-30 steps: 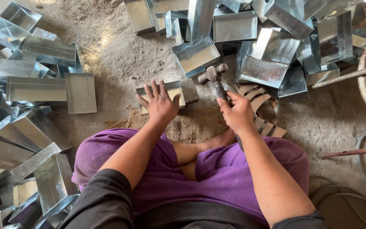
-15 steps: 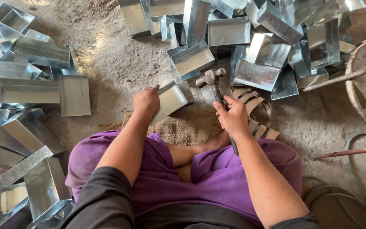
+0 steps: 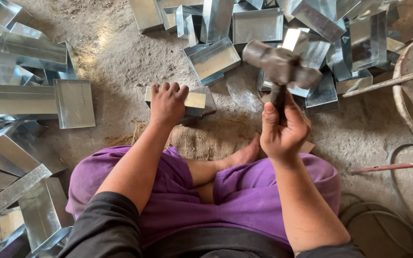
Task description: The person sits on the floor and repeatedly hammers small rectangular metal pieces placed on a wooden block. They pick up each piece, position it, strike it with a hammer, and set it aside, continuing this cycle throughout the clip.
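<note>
1. Head view: my right hand (image 3: 283, 131) is closed tight round the handle of a hammer (image 3: 279, 69), whose head is raised above the floor and blurred.
2. My left hand (image 3: 167, 102) is clamped over the top of a small folded metal tray (image 3: 194, 101) that lies on the floor just past the burlap mat (image 3: 201, 138), in front of my crossed legs.
3. My knuckles sit right on the tray, so I judge a blow landing off line could hit my fingers (image 3: 168, 88).
4. My bare foot (image 3: 242, 154) lies near the tray; a glancing hammer could come down on it.
5. The tray's cut edges look thin; if it jumps under my hand, it could slice my palm.
6. Loose trays (image 3: 213, 57) lie close beyond; a skidding tray could knock into them.
</note>
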